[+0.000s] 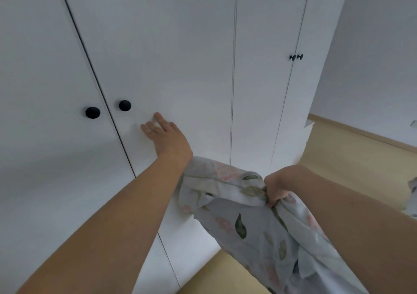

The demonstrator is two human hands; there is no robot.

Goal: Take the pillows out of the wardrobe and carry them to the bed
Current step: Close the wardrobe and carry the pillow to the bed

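Fingers of the left hand are spread flat against the closed wardrobe door, below its black knob; the floral pillow is gripped tightly by the right hand.

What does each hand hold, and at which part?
The right hand grips a floral pillow by its bunched fabric edge. The left hand holds nothing, flat on the wardrobe door.

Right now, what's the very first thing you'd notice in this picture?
Two bare arms reach in from below. The left hand lies open and flat on a white wardrobe door, just beside two round black knobs. Lower right, the right hand is clenched around a bunched flowery pillow with green leaves, hanging above the yellowish floor.
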